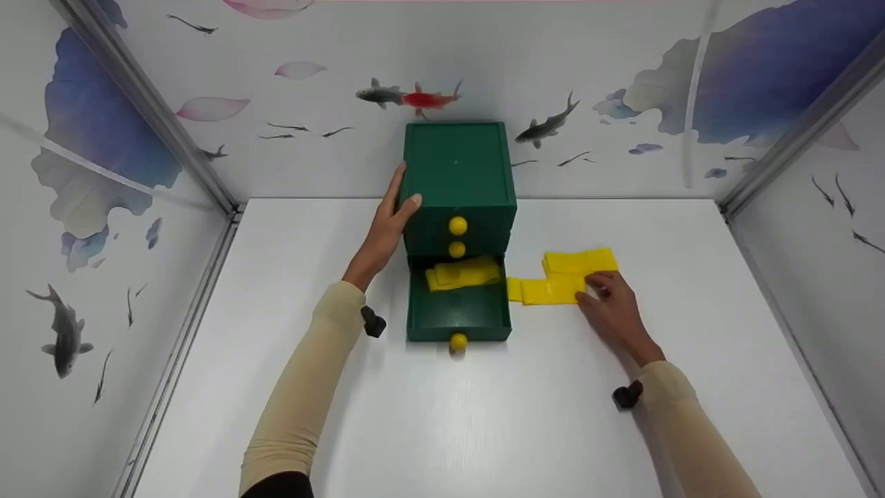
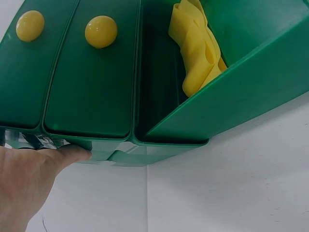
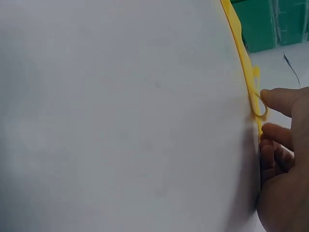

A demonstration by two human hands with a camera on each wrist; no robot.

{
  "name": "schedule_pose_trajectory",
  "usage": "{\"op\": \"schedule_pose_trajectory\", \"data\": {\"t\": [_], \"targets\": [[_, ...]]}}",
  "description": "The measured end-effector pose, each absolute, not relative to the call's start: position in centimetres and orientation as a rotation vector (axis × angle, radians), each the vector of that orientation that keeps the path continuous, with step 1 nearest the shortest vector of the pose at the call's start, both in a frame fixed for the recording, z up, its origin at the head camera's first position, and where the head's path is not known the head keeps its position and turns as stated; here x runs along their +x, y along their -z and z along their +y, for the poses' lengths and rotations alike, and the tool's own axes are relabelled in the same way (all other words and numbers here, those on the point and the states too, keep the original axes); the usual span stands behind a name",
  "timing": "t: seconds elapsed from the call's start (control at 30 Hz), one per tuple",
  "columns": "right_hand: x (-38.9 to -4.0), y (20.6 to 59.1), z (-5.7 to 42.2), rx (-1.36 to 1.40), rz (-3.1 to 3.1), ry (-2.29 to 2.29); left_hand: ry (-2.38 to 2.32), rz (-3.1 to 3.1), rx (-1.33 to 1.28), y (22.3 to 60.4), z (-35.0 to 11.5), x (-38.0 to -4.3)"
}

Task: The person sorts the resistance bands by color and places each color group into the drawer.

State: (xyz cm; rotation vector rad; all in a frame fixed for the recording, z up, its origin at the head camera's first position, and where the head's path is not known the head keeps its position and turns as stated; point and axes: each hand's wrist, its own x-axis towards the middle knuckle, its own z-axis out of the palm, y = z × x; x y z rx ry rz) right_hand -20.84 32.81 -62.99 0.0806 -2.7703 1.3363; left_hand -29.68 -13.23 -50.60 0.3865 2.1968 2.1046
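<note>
My left hand (image 1: 387,228) rests against the left side of a green drawer cabinet (image 1: 458,166), thumb near the top front corner; its other fingers are partly hidden. The lowest drawer (image 1: 460,315) is pulled out and holds a folded yellow band (image 1: 467,274), also seen in the left wrist view. To the right, my right hand (image 1: 615,315) has thumb and curled fingers at the right end of a folded yellow band (image 1: 550,291) lying on the table. In the right wrist view, the band's looped end (image 3: 260,108) shows between thumb and forefinger.
Another folded yellow band (image 1: 579,261) lies just behind the held one, overlapping it in view. Two closed drawers with yellow knobs (image 1: 458,225) sit above the pulled-out one. The white table (image 1: 442,422) meets a wall (image 1: 332,166) painted with fish behind the cabinet.
</note>
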Motion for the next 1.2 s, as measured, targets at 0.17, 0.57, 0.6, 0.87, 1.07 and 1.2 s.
{"op": "schedule_pose_trajectory", "data": {"t": [0.17,0.57,0.6,0.87,1.07,1.2], "targets": [[-20.7,62.8,31.5,-0.021,-2.789,-1.371,-2.096,2.205,0.377,50.7,-13.2,-29.7],[-20.6,63.1,30.9,-0.092,-2.737,-1.339,-2.112,2.204,0.388,50.6,-13.1,-29.8],[-20.6,63.2,30.9,-0.091,-2.730,-1.337,-2.113,2.204,0.387,50.6,-13.1,-29.7],[-20.4,63.0,30.4,-0.126,-2.717,-1.365,-2.114,2.207,0.381,50.5,-13.1,-29.6],[-20.5,63.1,29.8,-0.165,-2.724,-1.344,-2.114,2.203,0.381,50.6,-13.0,-29.6],[-20.4,62.9,29.4,-0.196,-2.738,-1.316,-2.116,2.203,0.382,50.6,-13.1,-29.6]]}}
